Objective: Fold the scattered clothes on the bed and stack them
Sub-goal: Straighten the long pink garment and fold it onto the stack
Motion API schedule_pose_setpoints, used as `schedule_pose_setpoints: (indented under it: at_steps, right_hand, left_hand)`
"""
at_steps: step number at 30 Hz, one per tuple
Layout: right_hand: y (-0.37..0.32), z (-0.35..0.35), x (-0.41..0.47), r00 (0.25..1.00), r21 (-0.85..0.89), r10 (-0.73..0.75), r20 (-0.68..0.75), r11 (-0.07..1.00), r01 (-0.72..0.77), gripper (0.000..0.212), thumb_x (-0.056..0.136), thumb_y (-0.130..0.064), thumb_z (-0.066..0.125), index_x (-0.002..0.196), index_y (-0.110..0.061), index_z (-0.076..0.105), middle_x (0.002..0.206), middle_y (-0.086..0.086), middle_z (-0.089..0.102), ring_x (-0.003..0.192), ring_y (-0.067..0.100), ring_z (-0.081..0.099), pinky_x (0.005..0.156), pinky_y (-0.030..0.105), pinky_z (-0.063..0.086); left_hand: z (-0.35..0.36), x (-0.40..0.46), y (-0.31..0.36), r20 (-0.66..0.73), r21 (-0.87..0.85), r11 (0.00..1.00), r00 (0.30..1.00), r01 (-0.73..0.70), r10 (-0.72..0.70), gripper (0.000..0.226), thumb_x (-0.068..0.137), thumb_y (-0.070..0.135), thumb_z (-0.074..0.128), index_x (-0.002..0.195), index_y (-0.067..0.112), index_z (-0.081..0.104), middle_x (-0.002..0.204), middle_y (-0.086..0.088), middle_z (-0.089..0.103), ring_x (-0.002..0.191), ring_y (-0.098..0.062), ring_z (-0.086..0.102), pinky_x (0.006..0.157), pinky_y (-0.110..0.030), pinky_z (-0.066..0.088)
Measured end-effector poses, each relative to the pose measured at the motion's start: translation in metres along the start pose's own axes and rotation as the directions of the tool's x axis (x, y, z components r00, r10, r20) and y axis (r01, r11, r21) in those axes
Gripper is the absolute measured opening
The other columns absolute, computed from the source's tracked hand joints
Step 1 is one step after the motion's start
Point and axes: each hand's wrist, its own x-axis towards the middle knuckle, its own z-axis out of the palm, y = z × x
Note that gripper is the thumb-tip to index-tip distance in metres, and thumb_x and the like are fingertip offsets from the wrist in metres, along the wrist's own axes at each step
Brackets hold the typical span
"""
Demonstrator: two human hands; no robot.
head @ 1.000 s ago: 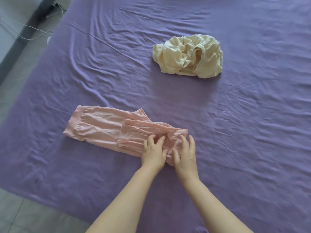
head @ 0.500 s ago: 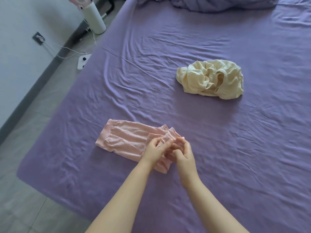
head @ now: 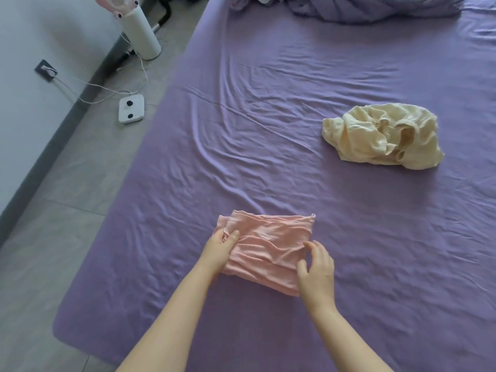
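The folded pink ribbed cloth garment (head: 268,248) lay near the front edge of the purple-sheeted bed (head: 268,124), toward its left side, with bare sheet open all round it. The left hand (head: 220,248) gripped the garment's left end, thumb on top, while the right hand (head: 316,272) rested on its right end with fingers loosely spread. A crumpled cream cloth garment (head: 381,136) sat well apart toward the right edge, a rumpled purple blanket (head: 375,8) along the far edge.

Both bare forearms reach forward, side by side. The left hand (head: 220,247) pinches with thumb on top, fingers curled under. The right hand (head: 316,269) is spread, fingertips down.
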Motion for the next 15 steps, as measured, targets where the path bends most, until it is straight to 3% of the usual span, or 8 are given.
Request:
schedule_pose_setpoints:
  at_steps: [3,6,8,11,13,15]
  right_hand:
    - [0.000,0.020,-0.001,0.992,-0.061,0.055,0.112,0.997,-0.048,0.045,0.092,-0.010,0.052,0.136,-0.014,0.045,0.151,0.008,0.030,0.138,0.024,0.024,0.109,0.029,0.022]
    - [-0.001,0.032,-0.002,0.983,-0.081,0.070,0.171,0.995,-0.056,0.053,0.094,-0.019,0.052,0.143,-0.019,0.034,0.154,0.007,0.024,0.143,0.019,0.019,0.111,0.028,0.020]
    - [-0.003,0.036,-0.001,0.988,-0.065,0.057,0.143,0.997,-0.048,0.058,0.093,-0.021,0.054,0.145,-0.020,0.030,0.152,0.008,0.029,0.140,0.020,0.025,0.111,0.031,0.024]
    - [-0.007,0.039,0.001,0.994,-0.029,0.077,0.082,0.997,-0.075,0.070,0.090,-0.025,0.059,0.149,-0.022,0.019,0.146,0.006,0.039,0.132,0.023,0.037,0.103,0.033,0.032]
    - [-0.008,0.040,0.003,0.990,-0.027,0.122,0.073,0.992,-0.120,0.076,0.089,-0.028,0.060,0.149,-0.025,0.014,0.145,0.005,0.040,0.130,0.024,0.040,0.098,0.033,0.036]
    - [-0.009,0.041,0.006,0.984,-0.043,0.160,0.081,0.987,-0.157,0.081,0.087,-0.026,0.062,0.150,-0.024,0.011,0.143,0.009,0.042,0.128,0.027,0.042,0.094,0.033,0.038]
  left_hand:
    - [-0.019,0.014,-0.017,-0.030,0.045,0.999,0.999,0.022,-0.021,0.013,0.095,0.020,0.054,0.088,0.009,0.058,0.078,0.001,0.054,0.081,-0.017,0.049,0.071,-0.029,0.039]
    - [-0.027,0.026,-0.032,-0.093,0.304,0.952,0.996,0.023,0.006,0.019,0.089,0.022,0.062,0.094,0.004,0.064,0.083,-0.009,0.060,0.085,-0.025,0.054,0.078,-0.035,0.040]
    - [-0.028,0.032,-0.038,-0.150,0.459,0.888,0.987,0.017,0.059,0.029,0.084,0.024,0.067,0.106,0.007,0.065,0.100,-0.014,0.063,0.104,-0.029,0.053,0.091,-0.036,0.038]
    - [-0.028,0.037,-0.037,-0.160,0.292,0.953,0.987,0.077,-0.031,0.066,0.077,0.027,0.074,0.135,0.009,0.046,0.128,-0.016,0.050,0.119,-0.028,0.049,0.103,-0.037,0.038]
    - [-0.026,0.041,-0.034,-0.135,0.208,0.970,0.986,0.124,-0.097,0.078,0.076,0.034,0.076,0.140,0.009,0.040,0.135,-0.013,0.047,0.122,-0.026,0.049,0.105,-0.037,0.039]
    - [-0.022,0.044,-0.031,-0.091,0.146,0.975,0.983,0.169,-0.157,0.075,0.075,0.043,0.075,0.134,0.008,0.046,0.131,-0.011,0.055,0.119,-0.025,0.053,0.103,-0.039,0.042]
